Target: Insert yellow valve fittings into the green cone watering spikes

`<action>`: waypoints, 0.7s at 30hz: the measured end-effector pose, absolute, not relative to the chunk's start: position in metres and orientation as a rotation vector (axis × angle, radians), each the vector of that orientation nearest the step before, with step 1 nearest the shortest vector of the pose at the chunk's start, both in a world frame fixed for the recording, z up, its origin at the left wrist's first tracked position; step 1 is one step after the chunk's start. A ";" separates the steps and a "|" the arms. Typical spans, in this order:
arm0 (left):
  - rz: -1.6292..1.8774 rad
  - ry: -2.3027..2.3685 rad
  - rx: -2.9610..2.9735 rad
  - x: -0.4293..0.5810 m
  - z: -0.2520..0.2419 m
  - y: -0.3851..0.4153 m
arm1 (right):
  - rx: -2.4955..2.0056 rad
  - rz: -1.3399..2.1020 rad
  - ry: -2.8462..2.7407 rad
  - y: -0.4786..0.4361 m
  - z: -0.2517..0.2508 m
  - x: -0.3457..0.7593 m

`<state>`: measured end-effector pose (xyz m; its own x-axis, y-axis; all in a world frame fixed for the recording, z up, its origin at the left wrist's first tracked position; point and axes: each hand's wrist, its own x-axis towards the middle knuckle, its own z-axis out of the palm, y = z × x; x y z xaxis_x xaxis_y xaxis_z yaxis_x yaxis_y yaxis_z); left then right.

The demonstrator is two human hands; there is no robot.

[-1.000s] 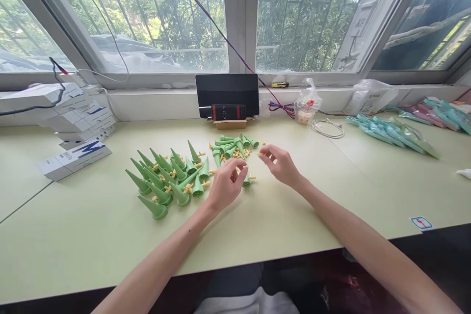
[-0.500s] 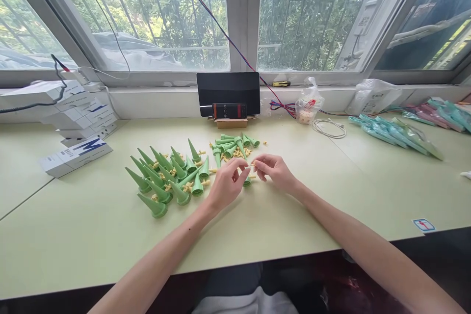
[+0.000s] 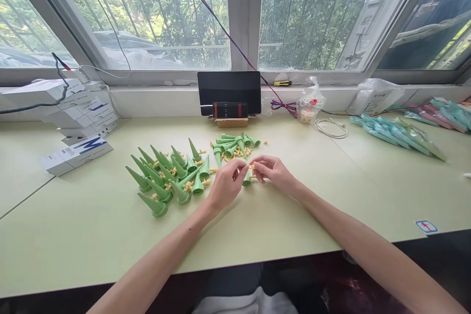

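Note:
My left hand (image 3: 225, 184) pinches a green plastic cone (image 3: 246, 179) just above the pale green table (image 3: 257, 221). Right beside it, my right hand (image 3: 274, 172) holds a small yellow piece (image 3: 252, 167) against the cone with closed fingertips. The two hands almost touch at the middle of the table. To the left lies a pile of several green cones with yellow parts (image 3: 167, 176). A smaller heap of green cones and loose yellow pieces (image 3: 233, 146) sits just beyond my hands.
A dark tablet (image 3: 228, 92) with a phone (image 3: 229, 110) leans on a wooden stand at the back. White boxes (image 3: 75, 113) are stacked at the left. A plastic bag (image 3: 308, 103), a white cable (image 3: 330, 128) and teal packets (image 3: 395, 132) lie at the right.
My right hand came down and left from the far heap with a yellow piece and met my left hand at the cone. The left hand barely moved.

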<state>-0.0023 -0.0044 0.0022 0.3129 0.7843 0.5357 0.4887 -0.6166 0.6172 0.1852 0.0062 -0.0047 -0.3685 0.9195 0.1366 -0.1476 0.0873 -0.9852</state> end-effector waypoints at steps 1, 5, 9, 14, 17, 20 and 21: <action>1.212 1.153 2.234 -0.002 0.002 -0.004 | -0.819 1.451 -1.437 0.006 -0.004 0.185; 1.216 1.180 2.205 -0.003 0.002 -0.004 | -0.816 1.434 -1.445 0.006 -0.004 0.185; 1.198 1.158 2.215 -0.002 0.002 -0.005 | -0.816 1.443 -1.424 0.007 -0.005 0.184; 1.178 1.106 2.272 -0.001 0.003 -0.006 | -0.798 1.502 -1.383 0.008 -0.005 0.185; 1.167 1.080 2.293 -0.001 0.002 -0.007 | -0.795 1.511 -1.391 0.007 -0.005 0.186; 1.165 1.062 2.305 -0.001 0.001 -0.007 | -0.796 1.517 -1.401 0.006 -0.006 0.186; 1.166 1.058 2.309 -0.001 0.001 -0.007 | -0.799 1.516 -1.405 0.006 -0.006 0.186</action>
